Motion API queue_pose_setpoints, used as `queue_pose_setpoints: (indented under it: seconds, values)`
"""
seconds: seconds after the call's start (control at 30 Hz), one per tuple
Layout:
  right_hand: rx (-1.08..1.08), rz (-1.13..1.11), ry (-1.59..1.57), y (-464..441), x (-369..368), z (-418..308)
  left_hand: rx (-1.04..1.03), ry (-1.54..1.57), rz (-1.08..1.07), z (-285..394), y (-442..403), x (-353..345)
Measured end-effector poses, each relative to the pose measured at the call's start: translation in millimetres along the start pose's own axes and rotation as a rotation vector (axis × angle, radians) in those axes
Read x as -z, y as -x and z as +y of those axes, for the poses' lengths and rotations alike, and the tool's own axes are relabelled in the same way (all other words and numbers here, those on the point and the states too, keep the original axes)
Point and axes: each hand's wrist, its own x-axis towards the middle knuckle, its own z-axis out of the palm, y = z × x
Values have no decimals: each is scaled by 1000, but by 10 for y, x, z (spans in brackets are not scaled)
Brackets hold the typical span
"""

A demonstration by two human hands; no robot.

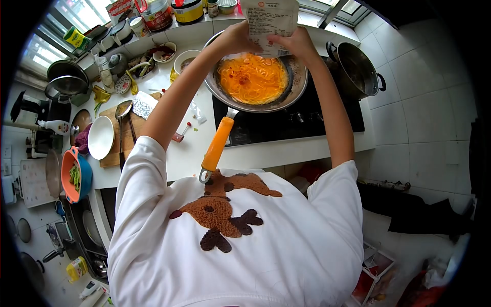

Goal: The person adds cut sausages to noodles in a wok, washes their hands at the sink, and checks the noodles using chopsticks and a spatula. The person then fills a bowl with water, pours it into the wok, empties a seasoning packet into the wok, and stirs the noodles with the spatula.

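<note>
Both arms reach forward over a frying pan with an orange handle. Inside it, noodles lie in orange broth with some darker red specks. Above the pan's far side I hold a white printed packet upright between my hands. My left hand is closed on its left edge, with fingertips partly hidden. On the lower right edge my right hand grips it, thumb across the printed face. Whether anything is coming out of the packet cannot be seen.
The pan sits on a black stove, with a dark two-handled pot to its right. Leftward are a cutting board, a white bowl, a ladle and a blue-orange basin of greens. Jars and tins line the windowsill.
</note>
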Motion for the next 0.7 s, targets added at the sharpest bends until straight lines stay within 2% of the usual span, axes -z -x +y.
queue_pose_setpoints:
  seconds: [0.03,0.17,0.27,0.33,0.7]
  values:
    - [51,41,-22,3,-10,9,15,-19,-3,19,4,1]
    - [39,22,41,0,-3,21,96,-11,-31,-36,-23,-28]
    - [11,-17,121,3,39,17,54,94,-39,-94,-26,-18]
    - [-88,-113,40,42,95,-54,32,132,-33,-68,-2,44]
    - [-109,-46,-59,119,243,-137,58,273,39,-7,41,136]
